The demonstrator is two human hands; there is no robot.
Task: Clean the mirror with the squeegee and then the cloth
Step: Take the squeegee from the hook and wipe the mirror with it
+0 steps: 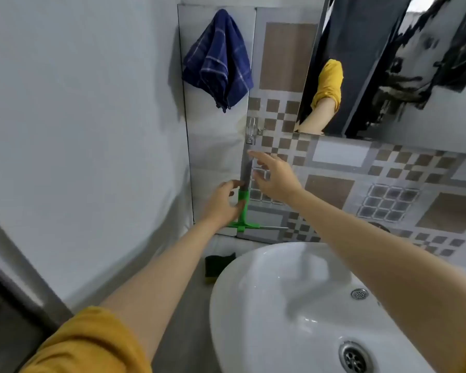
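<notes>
Nearest, the white sink (253,305) fills the lower right, with a dark sponge (218,265) lying beside its left rim against the wall. Beyond the far rim, the green squeegee (244,208) hangs upright on the tiled wall (334,189), blade at the bottom and grey handle running up toward a small hook (251,131).

The step in hand looks like taking the squeegee off its hook. To do that well, the handle probably wants a firm grasp near its green collar, then a lift upward so the top clears the hook before it is drawn away from the tiles.

The left hand (221,204) has its fingers curled about the handle at the green collar; whether the grip is fully closed is hard to tell through the blur. The right hand (273,177) is spread, fingers straight, fingertips (253,154) near the top of the handle, holding nothing.

Farther up, the blue checked cloth (217,60) hangs untouched at the wall's upper left, and the mirror (428,76) sits at the upper right, above the tiles.
</notes>
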